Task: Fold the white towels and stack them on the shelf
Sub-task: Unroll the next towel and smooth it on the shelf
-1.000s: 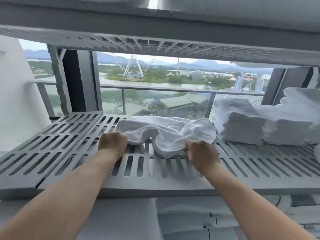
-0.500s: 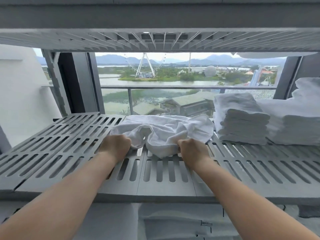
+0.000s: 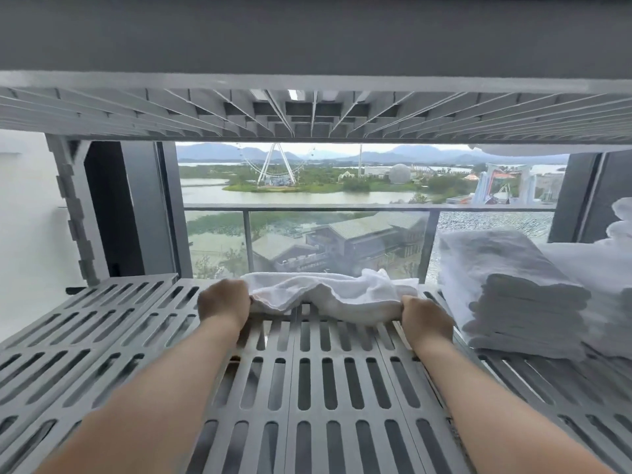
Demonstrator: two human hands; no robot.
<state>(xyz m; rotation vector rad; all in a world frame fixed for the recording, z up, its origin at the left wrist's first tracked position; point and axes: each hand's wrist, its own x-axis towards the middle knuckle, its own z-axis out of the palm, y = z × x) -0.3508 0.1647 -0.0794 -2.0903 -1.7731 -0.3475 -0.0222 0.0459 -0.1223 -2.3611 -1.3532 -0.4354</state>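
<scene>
**Left hand** (image 3: 224,304): knuckles up, clenched on the left end of the crumpled white terry towel (image 3: 335,295); fingertips hidden under the cloth.

**Right hand** (image 3: 425,321): clenched likewise on the towel's right end.

**Towel, position:** rumpled and not yet folded, at the rear of the grey slotted plastic shelf (image 3: 325,388), touching it along its sagging middle. It lies just beyond both hands. The long axis runs left to right, parallel with the shelf's front edge, with one hand at each end and neither nearer.

**Judgement:** the fold will probably turn on that axis, end brought to end or the far edge drawn toward the person.

**Stack of folded white towels** (image 3: 519,302): on the same shelf, just right of the right hand, which is the nearer hand for stacking. A second white pile (image 3: 612,278) stands beyond it at the frame edge.

**Ribbed grey upper shelf** (image 3: 307,114): overhead.

**Markings:** no brand, label or writing can be read.
</scene>
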